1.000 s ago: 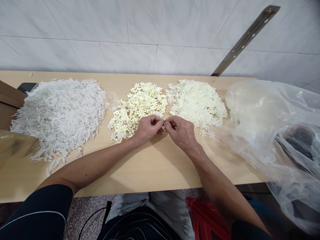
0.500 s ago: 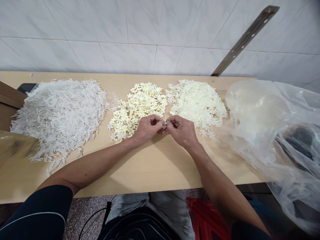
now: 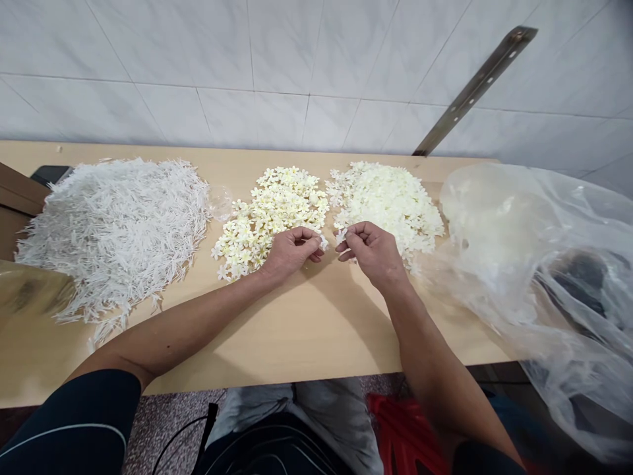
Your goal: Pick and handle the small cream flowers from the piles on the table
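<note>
My left hand [image 3: 295, 252] pinches a small white artificial flower [image 3: 324, 242] between thumb and forefinger, by the front edge of the middle flower pile [image 3: 277, 211]. Those flowers have yellow centres. Across a narrow gap, my right hand [image 3: 372, 251] is closed on another small white flower [image 3: 341, 235]. It is just in front of the right flower pile [image 3: 390, 201], whose blossoms look plain creamy white. On the left lies a big heap of thin white stamen-like pieces [image 3: 123, 211].
A clear plastic bag [image 3: 504, 218] spreads over the table's right end. A small clear plastic piece [image 3: 219, 202] lies between the left and middle piles. A perforated metal bar [image 3: 475, 92] leans against the tiled wall. Below the table edge is a red plastic object [image 3: 403, 435].
My hands were together at one flower; now they are apart. My right hand has shifted right and up with a flower in its fingers. The left hand has barely moved.
</note>
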`<state>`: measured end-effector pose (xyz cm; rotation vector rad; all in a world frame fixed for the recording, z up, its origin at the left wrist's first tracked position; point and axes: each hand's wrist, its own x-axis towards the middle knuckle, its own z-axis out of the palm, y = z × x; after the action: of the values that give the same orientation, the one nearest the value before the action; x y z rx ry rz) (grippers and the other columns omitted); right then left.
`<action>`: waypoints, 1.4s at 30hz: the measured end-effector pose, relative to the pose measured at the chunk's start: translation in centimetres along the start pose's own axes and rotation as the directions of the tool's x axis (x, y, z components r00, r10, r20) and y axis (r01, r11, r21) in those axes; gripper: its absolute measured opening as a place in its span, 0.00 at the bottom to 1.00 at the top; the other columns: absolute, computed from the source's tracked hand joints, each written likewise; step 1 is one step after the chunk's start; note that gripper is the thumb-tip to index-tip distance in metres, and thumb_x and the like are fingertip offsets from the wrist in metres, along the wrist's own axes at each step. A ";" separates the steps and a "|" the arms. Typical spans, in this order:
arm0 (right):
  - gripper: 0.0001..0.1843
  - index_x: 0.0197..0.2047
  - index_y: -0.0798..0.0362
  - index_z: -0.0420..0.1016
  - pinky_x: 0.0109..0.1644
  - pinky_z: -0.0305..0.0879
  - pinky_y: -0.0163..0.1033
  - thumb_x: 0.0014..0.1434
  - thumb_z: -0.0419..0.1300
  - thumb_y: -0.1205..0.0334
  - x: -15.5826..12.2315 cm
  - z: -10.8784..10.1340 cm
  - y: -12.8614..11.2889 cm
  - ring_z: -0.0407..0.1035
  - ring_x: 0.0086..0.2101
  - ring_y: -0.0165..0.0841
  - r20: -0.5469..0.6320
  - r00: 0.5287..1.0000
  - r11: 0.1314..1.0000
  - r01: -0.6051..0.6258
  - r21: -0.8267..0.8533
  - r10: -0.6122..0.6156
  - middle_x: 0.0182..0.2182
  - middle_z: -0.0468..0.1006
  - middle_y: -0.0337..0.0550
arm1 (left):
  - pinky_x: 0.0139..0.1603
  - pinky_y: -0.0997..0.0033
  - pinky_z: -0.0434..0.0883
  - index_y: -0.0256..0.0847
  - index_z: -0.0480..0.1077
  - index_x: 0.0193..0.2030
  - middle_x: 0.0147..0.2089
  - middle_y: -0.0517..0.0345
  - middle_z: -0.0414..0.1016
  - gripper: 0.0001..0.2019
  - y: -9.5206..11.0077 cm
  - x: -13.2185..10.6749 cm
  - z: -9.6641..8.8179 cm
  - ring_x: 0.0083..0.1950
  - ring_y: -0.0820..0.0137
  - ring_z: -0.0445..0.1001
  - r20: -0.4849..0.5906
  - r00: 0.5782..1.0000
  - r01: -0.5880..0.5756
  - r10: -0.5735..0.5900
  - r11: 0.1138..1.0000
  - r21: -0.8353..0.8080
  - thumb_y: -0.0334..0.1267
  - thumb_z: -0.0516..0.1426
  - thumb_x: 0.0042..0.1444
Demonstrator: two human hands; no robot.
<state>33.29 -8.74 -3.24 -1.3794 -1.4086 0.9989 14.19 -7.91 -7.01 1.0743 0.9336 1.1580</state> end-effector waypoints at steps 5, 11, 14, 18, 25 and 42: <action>0.02 0.38 0.51 0.75 0.23 0.68 0.34 0.61 0.63 0.63 -0.2 -0.3 0.0 0.70 0.22 0.30 0.051 0.998 0.989 0.029 -0.145 -0.022 0.26 0.80 0.41 | 0.33 0.72 0.78 0.36 0.76 0.35 0.28 0.54 0.81 0.08 0.4 -0.2 0.3 0.28 0.71 0.80 0.079 0.994 0.076 -0.071 0.995 -0.061 0.38 0.67 0.54; 0.06 0.41 0.51 0.76 0.25 0.73 0.36 0.62 0.65 0.58 -0.8 0.8 0.2 0.73 0.26 0.33 0.154 0.988 0.980 0.039 -0.196 -0.009 0.27 0.79 0.41 | 0.33 0.74 0.77 0.36 0.75 0.35 0.30 0.52 0.82 0.06 0.4 -0.2 0.1 0.30 0.70 0.81 0.102 0.991 0.090 -0.081 0.992 -0.085 0.36 0.65 0.53; 0.13 0.44 0.50 0.75 0.25 0.75 0.37 0.60 0.69 0.54 -0.7 0.7 0.2 0.75 0.28 0.34 0.142 0.990 0.994 0.012 -0.108 0.003 0.33 0.81 0.44 | 0.33 0.73 0.77 0.36 0.75 0.35 0.30 0.52 0.82 0.06 0.5 -0.2 0.0 0.31 0.69 0.82 0.109 0.987 0.133 -0.120 0.984 -0.118 0.35 0.65 0.52; 0.24 0.50 0.51 0.77 0.26 0.77 0.39 0.57 0.74 0.48 -0.3 0.2 0.4 0.76 0.29 0.36 0.186 0.981 0.999 -0.048 -0.007 0.048 0.34 0.80 0.45 | 0.36 0.71 0.78 0.36 0.74 0.33 0.29 0.53 0.80 0.07 1.1 -0.3 0.0 0.31 0.70 0.81 0.126 0.981 0.168 -0.147 0.970 -0.177 0.36 0.65 0.50; 0.25 0.44 0.54 0.84 0.28 0.76 0.39 0.52 0.77 0.44 0.1 -0.9 0.2 0.74 0.25 0.33 0.222 0.971 0.995 -0.099 0.027 0.090 0.27 0.80 0.43 | 0.34 0.72 0.77 0.37 0.70 0.32 0.39 0.49 0.83 0.09 1.5 -0.1 -0.3 0.32 0.71 0.80 0.100 0.984 0.168 -0.149 0.960 -0.223 0.36 0.65 0.49; 0.20 0.38 0.52 0.79 0.31 0.71 0.35 0.49 0.79 0.51 0.2 -0.7 -0.6 0.73 0.29 0.31 0.327 0.940 0.957 -0.177 0.228 0.096 0.28 0.79 0.40 | 0.31 0.75 0.75 0.36 0.71 0.34 0.36 0.48 0.82 0.08 1.1 0.1 -0.6 0.31 0.71 0.81 0.305 0.922 0.320 -0.239 0.913 -0.252 0.35 0.66 0.52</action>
<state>33.78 -8.65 -2.44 -1.1762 -1.3618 1.4904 13.41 -7.60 -6.07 0.7939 0.6496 0.8534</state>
